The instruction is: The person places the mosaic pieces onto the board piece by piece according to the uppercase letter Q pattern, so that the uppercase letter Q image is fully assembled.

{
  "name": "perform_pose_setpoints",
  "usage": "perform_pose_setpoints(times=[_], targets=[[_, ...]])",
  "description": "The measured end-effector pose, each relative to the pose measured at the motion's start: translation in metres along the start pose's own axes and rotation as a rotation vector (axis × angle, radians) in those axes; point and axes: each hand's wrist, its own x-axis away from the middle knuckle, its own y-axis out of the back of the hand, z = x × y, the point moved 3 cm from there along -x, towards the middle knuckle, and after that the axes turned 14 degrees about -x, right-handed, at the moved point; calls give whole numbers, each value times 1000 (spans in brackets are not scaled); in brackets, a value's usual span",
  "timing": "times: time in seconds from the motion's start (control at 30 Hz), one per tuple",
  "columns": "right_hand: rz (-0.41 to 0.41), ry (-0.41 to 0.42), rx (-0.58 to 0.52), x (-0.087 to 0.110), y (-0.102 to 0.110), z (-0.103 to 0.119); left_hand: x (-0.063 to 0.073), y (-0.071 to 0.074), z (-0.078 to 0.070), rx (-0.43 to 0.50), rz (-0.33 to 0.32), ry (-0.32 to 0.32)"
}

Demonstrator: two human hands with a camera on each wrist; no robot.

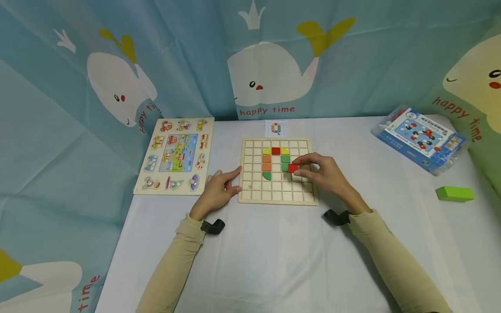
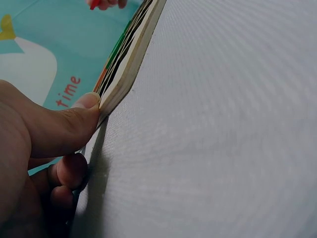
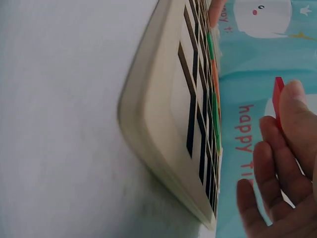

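A wooden grid board [image 1: 256,198] lies on the white table, with a small pattern card [image 1: 276,128] just behind it. Yellow quarter-round pieces, a red square [image 1: 275,151], two orange squares [image 1: 267,163], green squares [image 1: 285,159] and a green quarter-round [image 1: 267,176] sit in its cells. My right hand [image 1: 322,174] pinches another red square tile [image 3: 278,101] between thumb and fingertips, above the board beside the green squares. My left hand [image 1: 219,190] touches the board's left edge, index finger and thumb spread apart; in the left wrist view the thumb [image 2: 64,124] meets the wooden edge.
To the left lies a picture puzzle board [image 1: 154,150] with vehicle pieces. A blue boxed set in clear plastic [image 1: 422,137] stands at the back right, and a light green block [image 1: 455,194] lies nearer. A whale-print curtain [image 1: 188,65] hangs behind the table.
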Motion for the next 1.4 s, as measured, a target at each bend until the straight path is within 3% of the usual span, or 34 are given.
perform_pose_setpoints(times=[0.17,0.33,0.67,0.93,1.4], targets=[[88,-52,15,-5,-11,-1,0,0,1,-1,0,-5],[142,-29,15,-10,-19,-1,-1,-1,1,4,-2,-8],[185,-15,120,-18,-31,2,-2,-2,2,-4,2,-11],[201,48,202,-27,-38,6,-3,-2,3,-6,4,-7],[212,34,209,-29,-41,6,-1,-1,3,-2,7,5]])
